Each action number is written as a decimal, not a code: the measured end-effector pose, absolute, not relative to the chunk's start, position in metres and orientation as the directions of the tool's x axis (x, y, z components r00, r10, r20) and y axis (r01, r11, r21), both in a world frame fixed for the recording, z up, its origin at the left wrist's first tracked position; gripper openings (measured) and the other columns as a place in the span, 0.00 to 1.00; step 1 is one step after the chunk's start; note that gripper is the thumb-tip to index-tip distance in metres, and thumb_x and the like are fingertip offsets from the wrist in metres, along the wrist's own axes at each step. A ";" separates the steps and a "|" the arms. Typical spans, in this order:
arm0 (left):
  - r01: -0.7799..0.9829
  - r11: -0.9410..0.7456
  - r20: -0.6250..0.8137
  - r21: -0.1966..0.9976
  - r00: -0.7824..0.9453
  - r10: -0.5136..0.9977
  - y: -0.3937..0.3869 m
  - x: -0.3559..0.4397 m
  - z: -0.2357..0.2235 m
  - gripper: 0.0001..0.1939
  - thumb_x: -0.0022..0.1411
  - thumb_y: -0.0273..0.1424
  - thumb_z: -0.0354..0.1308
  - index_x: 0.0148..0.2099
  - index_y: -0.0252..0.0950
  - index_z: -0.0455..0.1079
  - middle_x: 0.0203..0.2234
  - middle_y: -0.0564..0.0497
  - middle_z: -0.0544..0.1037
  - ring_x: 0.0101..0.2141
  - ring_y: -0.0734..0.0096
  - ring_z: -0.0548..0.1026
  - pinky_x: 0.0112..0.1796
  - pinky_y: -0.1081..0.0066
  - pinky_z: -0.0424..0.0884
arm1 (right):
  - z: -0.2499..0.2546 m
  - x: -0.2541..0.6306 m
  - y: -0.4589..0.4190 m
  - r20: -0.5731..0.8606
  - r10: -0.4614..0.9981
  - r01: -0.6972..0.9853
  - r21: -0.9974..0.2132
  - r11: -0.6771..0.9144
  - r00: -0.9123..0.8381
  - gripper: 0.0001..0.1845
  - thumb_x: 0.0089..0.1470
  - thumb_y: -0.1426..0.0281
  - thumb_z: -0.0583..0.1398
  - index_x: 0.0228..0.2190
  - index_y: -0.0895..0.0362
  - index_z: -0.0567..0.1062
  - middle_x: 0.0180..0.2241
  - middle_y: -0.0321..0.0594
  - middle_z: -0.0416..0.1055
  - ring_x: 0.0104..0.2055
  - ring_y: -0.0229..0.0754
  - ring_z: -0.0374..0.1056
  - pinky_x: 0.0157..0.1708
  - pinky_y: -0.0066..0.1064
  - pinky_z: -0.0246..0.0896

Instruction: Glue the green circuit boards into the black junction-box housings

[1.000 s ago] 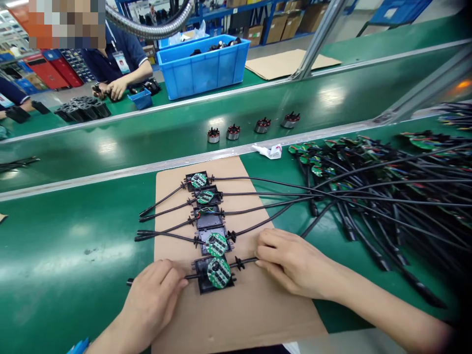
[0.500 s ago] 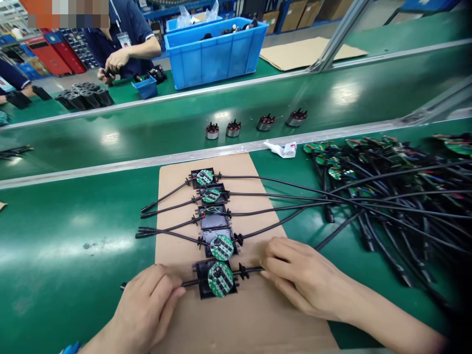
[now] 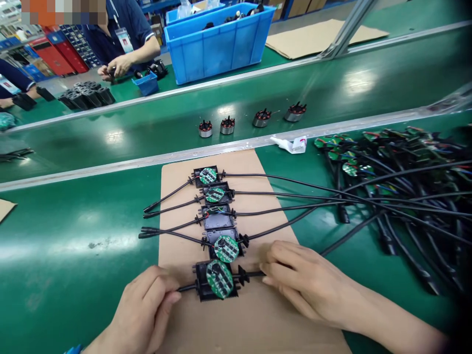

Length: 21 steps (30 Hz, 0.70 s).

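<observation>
My left hand (image 3: 147,305) pinches the short black cable on the left of the nearest green round circuit board (image 3: 220,279). On the right, my right hand (image 3: 298,280) is closed on the black cable (image 3: 255,274) just beyond its rubber grommet (image 3: 242,275). That board rests tilted over an open black plastic housing (image 3: 202,287). Behind it, several more housings stand in a column, each with a board and cables, such as the board (image 3: 226,249) just above. One housing (image 3: 217,220) shows its bare inside, its board turned on edge.
Everything lies on a cardboard sheet (image 3: 206,324) over a green table. A heap of wired boards and cables (image 3: 401,182) fills the right. Across a metal rail (image 3: 177,156) stand several motor stators (image 3: 227,126). Farther back are a blue crate (image 3: 221,49) and a co-worker's hand (image 3: 121,64).
The nearest board has tilted a little more, and the cables in my hands have shifted slightly. The camera view has moved a little, with my hands still gripping the same cables.
</observation>
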<state>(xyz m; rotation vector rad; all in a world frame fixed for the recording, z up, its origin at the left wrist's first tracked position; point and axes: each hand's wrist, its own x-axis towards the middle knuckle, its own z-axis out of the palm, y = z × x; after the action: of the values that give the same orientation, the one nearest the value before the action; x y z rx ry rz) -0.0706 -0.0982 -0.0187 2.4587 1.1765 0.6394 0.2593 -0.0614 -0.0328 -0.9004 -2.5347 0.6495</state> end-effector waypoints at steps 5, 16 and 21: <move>0.695 -0.593 0.205 0.407 0.563 0.800 -0.097 -0.072 -0.018 0.06 0.65 0.21 0.49 0.40 0.34 0.65 0.28 0.49 0.70 0.28 0.69 0.68 0.28 0.71 0.67 | -0.035 0.258 -0.062 0.182 0.658 0.490 -0.531 0.691 -0.731 0.10 0.60 0.76 0.51 0.29 0.58 0.68 0.28 0.39 0.59 0.30 0.39 0.55 0.29 0.31 0.50; 0.741 -0.616 0.086 0.269 0.618 0.781 -0.102 -0.066 -0.024 0.09 0.65 0.24 0.45 0.32 0.37 0.62 0.25 0.50 0.68 0.25 0.66 0.66 0.26 0.68 0.64 | -0.035 0.260 -0.067 0.114 0.678 0.535 -0.526 0.661 -0.726 0.13 0.60 0.76 0.50 0.24 0.57 0.65 0.27 0.38 0.59 0.29 0.39 0.55 0.28 0.31 0.51; 0.739 -0.522 -0.021 0.425 0.585 0.811 -0.071 -0.073 -0.007 0.04 0.65 0.28 0.49 0.38 0.37 0.64 0.31 0.49 0.71 0.32 0.65 0.70 0.31 0.67 0.68 | -0.015 0.267 -0.052 0.103 0.693 0.569 -0.492 0.659 -0.713 0.08 0.58 0.69 0.55 0.27 0.56 0.69 0.29 0.40 0.62 0.31 0.41 0.59 0.31 0.33 0.55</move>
<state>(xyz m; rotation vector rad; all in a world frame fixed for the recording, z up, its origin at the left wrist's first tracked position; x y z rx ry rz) -0.0734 -0.0715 -0.0073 2.4273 1.2492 0.2523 0.2668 -0.0518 -0.0154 -1.0121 -2.5956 0.6285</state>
